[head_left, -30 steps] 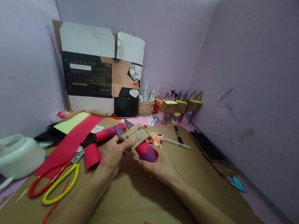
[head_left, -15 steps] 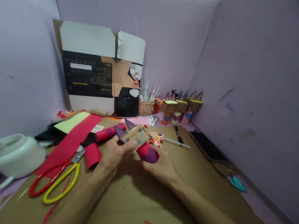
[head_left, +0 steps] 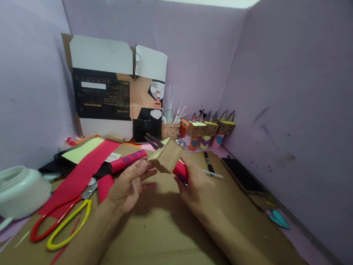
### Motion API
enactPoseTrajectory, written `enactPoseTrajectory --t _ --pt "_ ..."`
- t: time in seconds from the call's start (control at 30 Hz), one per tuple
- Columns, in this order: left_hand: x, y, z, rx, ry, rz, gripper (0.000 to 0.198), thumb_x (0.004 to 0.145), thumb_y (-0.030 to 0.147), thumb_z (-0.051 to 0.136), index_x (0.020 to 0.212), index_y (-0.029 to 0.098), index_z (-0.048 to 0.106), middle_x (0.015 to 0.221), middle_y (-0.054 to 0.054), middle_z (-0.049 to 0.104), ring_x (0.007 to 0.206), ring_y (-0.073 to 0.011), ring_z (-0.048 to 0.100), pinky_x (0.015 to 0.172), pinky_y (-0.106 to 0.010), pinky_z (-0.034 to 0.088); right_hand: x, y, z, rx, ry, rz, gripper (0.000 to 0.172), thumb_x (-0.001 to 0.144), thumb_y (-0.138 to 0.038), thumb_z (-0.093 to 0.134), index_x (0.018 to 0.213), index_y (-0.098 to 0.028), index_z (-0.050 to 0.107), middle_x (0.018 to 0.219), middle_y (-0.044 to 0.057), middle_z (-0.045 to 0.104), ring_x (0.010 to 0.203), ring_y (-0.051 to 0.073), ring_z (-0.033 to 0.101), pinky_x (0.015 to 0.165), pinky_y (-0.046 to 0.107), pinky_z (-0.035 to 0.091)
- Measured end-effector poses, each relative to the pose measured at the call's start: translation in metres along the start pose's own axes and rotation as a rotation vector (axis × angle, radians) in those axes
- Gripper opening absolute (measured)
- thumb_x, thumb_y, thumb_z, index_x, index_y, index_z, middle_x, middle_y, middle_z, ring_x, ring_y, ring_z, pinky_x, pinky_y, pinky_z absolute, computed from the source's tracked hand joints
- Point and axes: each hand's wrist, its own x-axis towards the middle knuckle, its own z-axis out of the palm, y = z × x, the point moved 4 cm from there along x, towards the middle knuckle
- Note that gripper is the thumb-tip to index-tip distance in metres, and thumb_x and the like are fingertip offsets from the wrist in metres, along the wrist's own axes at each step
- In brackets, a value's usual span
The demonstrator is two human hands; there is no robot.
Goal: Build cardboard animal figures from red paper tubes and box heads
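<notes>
Both my hands hold one paper craft figure above the brown cardboard work surface (head_left: 163,244). It has a tan box head (head_left: 167,155) with purple pointed ears and a red tube body (head_left: 181,172). My left hand (head_left: 128,187) pinches the left side of the box head with thumb and fingers. My right hand (head_left: 197,185) is wrapped round the red tube body. The head's plain side faces me; its face is turned away.
Red and yellow scissors (head_left: 59,220) lie at the left beside red paper sheets (head_left: 81,169) and a white pot (head_left: 11,194). A red dotted roll (head_left: 127,160) lies behind my left hand. Three finished figures (head_left: 211,128), a small basket (head_left: 169,129), a printed box (head_left: 111,97) and a black phone (head_left: 242,176) stand further back and right.
I have turned the figure so the head's face points away from me and lifted it slightly. My right hand has shifted higher round the red tube.
</notes>
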Motion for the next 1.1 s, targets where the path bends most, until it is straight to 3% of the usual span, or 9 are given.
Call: enactPoseTrajectory --t 0.13,0.23,0.4,0.53,0.63,0.77,0.93,1.1 --pt "-0.001 -0.005 0.008 0.002 0.033 0.036 0.035 0.066 0.033 0.075 0.096 0.019 0.064 0.084 -0.002 0.068 0.071 -0.0153 0.060 0.057 -0.024 0.048 -0.004 -0.009 0.010 -0.152 -0.077 -0.065 0.048 0.079 -0.008 0.050 0.126 -0.015 0.048 0.108 0.013 0.065 0.097 0.028 0.057 0.075 0.038 0.049" --pt "0.000 -0.007 0.005 -0.016 0.111 0.045 0.029 0.063 0.024 0.077 0.088 0.016 0.066 0.071 0.001 0.067 0.062 -0.0120 0.059 0.058 -0.022 0.049 -0.007 -0.015 0.010 -0.115 -0.106 -0.077 0.050 0.077 -0.007 0.052 0.127 -0.016 0.049 0.111 0.012 0.064 0.098 0.028 0.055 0.078 0.038 0.048" --pt "0.002 0.001 -0.006 -0.119 0.089 0.037 0.022 0.058 0.015 0.075 0.079 0.011 0.067 0.076 -0.005 0.071 0.066 -0.0160 0.063 0.063 -0.025 0.052 -0.004 -0.008 0.000 0.287 -0.166 0.030 0.070 0.068 -0.036 0.071 0.129 -0.014 0.046 0.118 0.014 0.060 0.103 0.030 0.054 0.087 0.044 0.046" --pt "-0.001 0.004 -0.008 -0.102 0.029 0.014 0.030 0.052 0.013 0.078 0.080 0.012 0.067 0.081 -0.007 0.073 0.069 -0.0213 0.067 0.064 -0.028 0.055 -0.003 0.000 0.005 0.670 -0.340 0.243 0.077 0.059 -0.049 0.075 0.125 -0.017 0.051 0.113 0.012 0.063 0.095 0.025 0.062 0.081 0.038 0.050" --pt "-0.003 -0.001 -0.001 -0.075 -0.090 -0.018 0.034 0.053 0.014 0.077 0.086 0.012 0.068 0.080 -0.008 0.074 0.071 -0.0252 0.068 0.065 -0.032 0.056 -0.004 -0.004 0.006 0.706 -0.414 0.280 0.064 0.061 -0.050 0.074 0.115 -0.020 0.059 0.103 0.007 0.068 0.087 0.023 0.063 0.077 0.035 0.050" --pt "-0.003 -0.006 0.000 -0.080 -0.150 -0.030 0.045 0.056 0.014 0.077 0.101 0.015 0.066 0.079 -0.005 0.074 0.074 -0.0272 0.069 0.065 -0.032 0.057 -0.004 -0.011 -0.001 0.707 -0.386 0.234 0.036 0.071 -0.044 0.068 0.101 -0.023 0.067 0.087 0.001 0.070 0.075 0.018 0.062 0.069 0.028 0.048" --pt "-0.003 -0.008 0.000 -0.033 -0.196 -0.052 0.061 0.059 0.014 0.075 0.117 0.017 0.059 0.081 -0.005 0.075 0.071 -0.0277 0.070 0.062 -0.032 0.058 -0.005 -0.008 -0.004 0.674 -0.330 0.237 0.037 0.071 -0.048 0.067 0.096 -0.021 0.069 0.079 0.002 0.069 0.069 0.016 0.061 0.064 0.026 0.046" --pt "-0.003 -0.010 0.000 -0.041 -0.164 -0.035 0.065 0.060 0.011 0.075 0.121 0.019 0.056 0.086 -0.005 0.075 0.071 -0.0243 0.070 0.068 -0.030 0.058 -0.006 -0.007 -0.005 0.656 -0.307 0.249 0.037 0.070 -0.045 0.067 0.097 -0.020 0.070 0.080 0.003 0.071 0.070 0.017 0.062 0.068 0.028 0.047"
